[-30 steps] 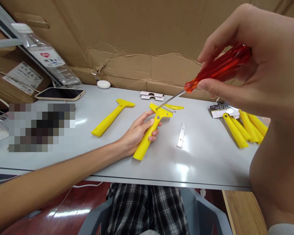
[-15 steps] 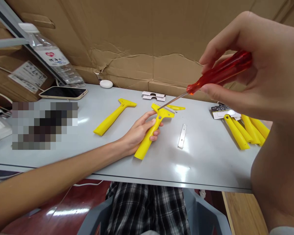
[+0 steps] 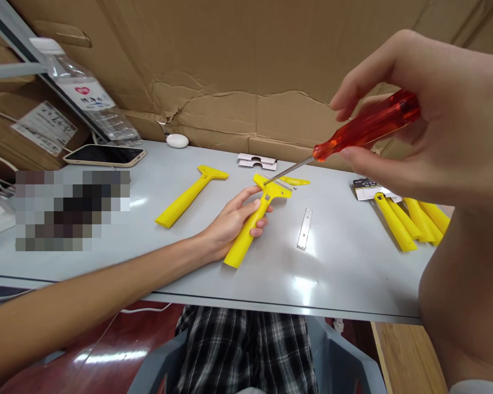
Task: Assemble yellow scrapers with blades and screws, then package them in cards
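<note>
My left hand is wrapped round the handle of a yellow scraper, whose wide head points away from me. My right hand grips a red screwdriver by its clear handle; its metal tip touches the left part of the scraper head. Just behind that head lies a loose yellow piece. A flat metal blade rests on the table to the right of the held scraper. Another yellow scraper lies to the left.
On the grey table, several yellow handles lie at the right beside packaging. White card pieces sit at the back. A phone, a bottle and a white oval object are at the left. Cardboard stands behind.
My right hand and the screwdriver handle have shifted slightly and the fingers have turned a little on it. The tip remains at the scraper head. My left hand holds the scraper as before.
</note>
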Motion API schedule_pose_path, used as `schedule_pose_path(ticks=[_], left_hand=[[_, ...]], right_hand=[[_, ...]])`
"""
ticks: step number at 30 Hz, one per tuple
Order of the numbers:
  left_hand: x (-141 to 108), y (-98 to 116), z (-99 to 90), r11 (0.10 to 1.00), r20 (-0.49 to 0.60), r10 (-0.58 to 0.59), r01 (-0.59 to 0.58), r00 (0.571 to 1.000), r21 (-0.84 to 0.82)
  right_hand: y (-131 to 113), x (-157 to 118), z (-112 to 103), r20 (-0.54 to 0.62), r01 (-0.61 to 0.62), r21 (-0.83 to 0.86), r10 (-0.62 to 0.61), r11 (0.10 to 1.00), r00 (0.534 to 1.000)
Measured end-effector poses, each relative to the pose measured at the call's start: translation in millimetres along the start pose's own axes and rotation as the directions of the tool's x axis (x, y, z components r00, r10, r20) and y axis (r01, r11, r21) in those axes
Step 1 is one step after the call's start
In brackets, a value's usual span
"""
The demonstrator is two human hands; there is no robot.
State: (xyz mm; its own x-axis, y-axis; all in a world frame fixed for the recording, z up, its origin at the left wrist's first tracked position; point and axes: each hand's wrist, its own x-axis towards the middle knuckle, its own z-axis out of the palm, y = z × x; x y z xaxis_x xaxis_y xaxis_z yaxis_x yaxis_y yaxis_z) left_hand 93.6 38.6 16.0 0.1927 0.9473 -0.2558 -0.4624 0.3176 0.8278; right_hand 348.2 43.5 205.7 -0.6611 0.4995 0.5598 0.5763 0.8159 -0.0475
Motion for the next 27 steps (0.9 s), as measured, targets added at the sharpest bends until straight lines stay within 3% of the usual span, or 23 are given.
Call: schedule_pose_path(ticks=[13, 21, 27], left_hand=[[-0.6, 0.4, 1.4, 1.000, 0.000, -0.002, 0.002, 1.000, 0.014], [-1.3, 2.4, 3.4, 1.000, -0.012, -0.010, 0.010, 1.000, 0.009], [-2.5, 3.3, 5.3, 1.000, -0.026, -0.010, 0.010, 1.000, 0.019]], right_hand=[[2.9, 3.5, 2.9, -0.049, -0.062, -0.092, 0.058, 0.994, 0.997], [0.7, -0.7, -2.9, 0.027, -0.009, -0.020, 0.009, 1.000, 1.000], [-0.7, 2.4, 0.4, -0.018, -0.040, 0.002, 0.040, 0.999, 0.999]])
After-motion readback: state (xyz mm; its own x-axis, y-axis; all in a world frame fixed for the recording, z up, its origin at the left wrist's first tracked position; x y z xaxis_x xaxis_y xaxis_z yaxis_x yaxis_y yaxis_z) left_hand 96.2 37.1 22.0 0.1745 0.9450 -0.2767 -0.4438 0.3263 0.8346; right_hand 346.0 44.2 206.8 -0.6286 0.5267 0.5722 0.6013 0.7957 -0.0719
